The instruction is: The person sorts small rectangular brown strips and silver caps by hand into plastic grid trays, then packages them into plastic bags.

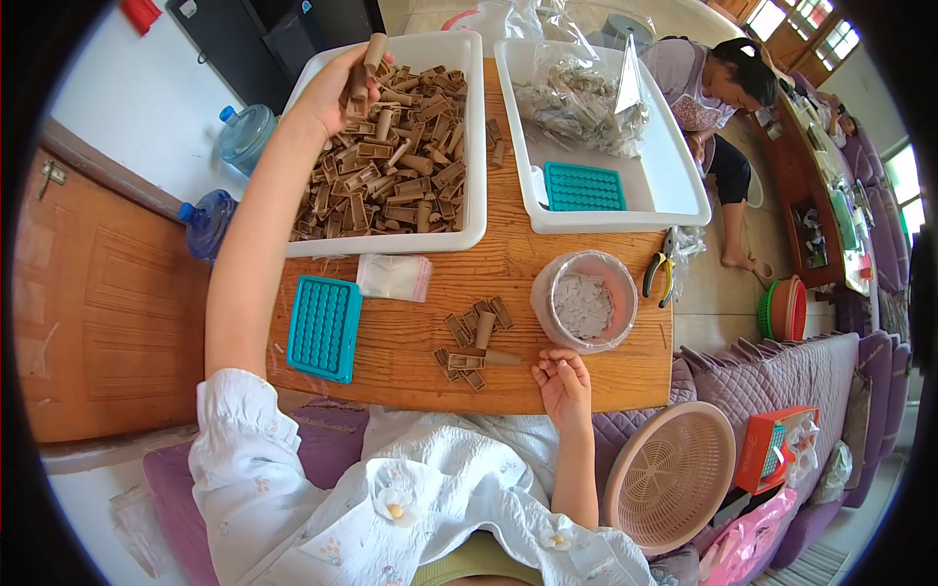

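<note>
My left hand (330, 96) is raised over the far-left white bin (476, 146), its fingers closed around a few brown plastic pieces, among them a tube (375, 54). Below it the bin is heaped with brown pieces (391, 161), some trough-shaped, some tubular. My right hand (566, 387) rests at the table's near edge, palm turned up, thumb and fingertips drawn together. Whatever they may hold is too small to make out. Just beyond it stands a clear round tub (547, 311) of small pale flakes (583, 305). A small group of brown pieces (476, 342) lies to its left.
A teal ridged tray (324, 327) and a clear plastic bag (393, 277) lie on the wooden table (528, 381). Pliers (661, 266) are at the right edge. A second white bin (674, 200) holds bagged material and another teal tray (584, 187). Another person (699, 93) sits beyond.
</note>
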A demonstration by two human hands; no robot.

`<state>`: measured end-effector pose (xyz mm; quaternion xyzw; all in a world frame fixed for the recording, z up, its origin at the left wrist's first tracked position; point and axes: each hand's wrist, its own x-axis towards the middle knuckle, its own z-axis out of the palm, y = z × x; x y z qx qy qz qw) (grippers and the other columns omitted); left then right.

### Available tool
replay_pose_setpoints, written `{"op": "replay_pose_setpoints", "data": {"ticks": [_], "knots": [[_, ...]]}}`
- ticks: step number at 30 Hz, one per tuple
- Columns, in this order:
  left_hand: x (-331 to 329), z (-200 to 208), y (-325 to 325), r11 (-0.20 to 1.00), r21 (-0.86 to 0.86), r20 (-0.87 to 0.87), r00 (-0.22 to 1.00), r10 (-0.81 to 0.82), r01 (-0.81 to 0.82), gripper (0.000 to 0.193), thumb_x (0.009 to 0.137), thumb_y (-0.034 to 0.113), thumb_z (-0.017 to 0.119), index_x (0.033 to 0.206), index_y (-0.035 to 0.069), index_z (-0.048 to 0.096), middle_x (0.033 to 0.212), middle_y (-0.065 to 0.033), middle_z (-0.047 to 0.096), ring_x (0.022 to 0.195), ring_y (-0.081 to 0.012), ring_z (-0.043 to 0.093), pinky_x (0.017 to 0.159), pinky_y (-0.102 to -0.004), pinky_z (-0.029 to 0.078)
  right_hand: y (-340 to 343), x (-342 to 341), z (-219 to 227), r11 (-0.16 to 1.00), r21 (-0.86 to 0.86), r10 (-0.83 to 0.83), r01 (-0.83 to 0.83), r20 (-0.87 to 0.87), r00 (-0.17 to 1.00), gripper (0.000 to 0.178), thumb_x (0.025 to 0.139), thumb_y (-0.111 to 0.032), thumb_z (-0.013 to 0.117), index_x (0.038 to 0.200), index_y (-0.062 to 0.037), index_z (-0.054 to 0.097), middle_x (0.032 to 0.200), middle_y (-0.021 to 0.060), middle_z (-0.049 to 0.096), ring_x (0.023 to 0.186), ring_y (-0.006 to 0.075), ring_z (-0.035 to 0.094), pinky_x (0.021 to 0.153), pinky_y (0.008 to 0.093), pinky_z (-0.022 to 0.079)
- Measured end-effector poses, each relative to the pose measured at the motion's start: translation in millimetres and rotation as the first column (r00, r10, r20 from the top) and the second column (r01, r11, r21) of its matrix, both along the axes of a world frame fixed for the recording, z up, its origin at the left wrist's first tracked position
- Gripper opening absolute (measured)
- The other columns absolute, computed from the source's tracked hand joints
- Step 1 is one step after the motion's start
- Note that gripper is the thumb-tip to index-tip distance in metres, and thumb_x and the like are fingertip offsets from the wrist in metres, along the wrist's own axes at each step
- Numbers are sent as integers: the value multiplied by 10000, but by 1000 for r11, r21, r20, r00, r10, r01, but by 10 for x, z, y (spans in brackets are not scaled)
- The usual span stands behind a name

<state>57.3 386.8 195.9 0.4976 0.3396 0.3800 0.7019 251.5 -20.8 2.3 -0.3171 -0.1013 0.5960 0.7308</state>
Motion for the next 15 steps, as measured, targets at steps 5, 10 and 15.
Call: {"op": "replay_pose_setpoints", "data": {"ticks": [5,10,15], "knots": [[79,-163,-689,908,-375,444,896,-1,186,240,910,226,475,915,-8,533,892,-95,553,642,-111,518,406,-149,457,-17,4,-18,1000,19,-16,16,12,1000,138,894,-94,478,998,-23,537,1023,91,574,889,146,557,846,326,466],[246,-268,-1585,997,-63,-97,994,-54,48,202,896,271,492,851,82,545,709,7,530,515,-42,438,386,-186,321,-25,-1,6,999,33,-22,22,-12,1000,137,899,-68,467,1002,-21,544,1024,93,574,885,141,558,840,300,453],[311,-684,-2233,896,254,-690,718,-97,364,162,821,175,582,835,14,580,548,-34,508,460,-92,449,461,-266,366,14,-10,-21,999,48,8,-7,-27,1000,137,907,-74,460,1009,-26,539,1030,85,570,887,127,558,831,285,452]]}}
